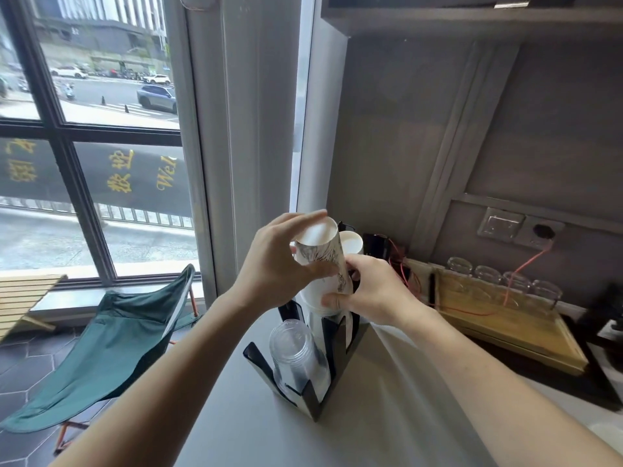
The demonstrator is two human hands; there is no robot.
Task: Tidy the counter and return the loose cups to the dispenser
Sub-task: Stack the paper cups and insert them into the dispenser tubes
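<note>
While both hands (323, 278) grip the paper cup stack (323, 261), it stands in the dispenser (333, 345).

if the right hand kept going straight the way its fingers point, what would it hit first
The right hand points left across the dispenser, fingertips already on the stack of paper cups. Pushing on, it would press that stack first, then probably the left hand gripping the other side, though depth is hard to judge.

Head view looks down, close over the counter (387, 416), window (101, 129) at left.
</note>
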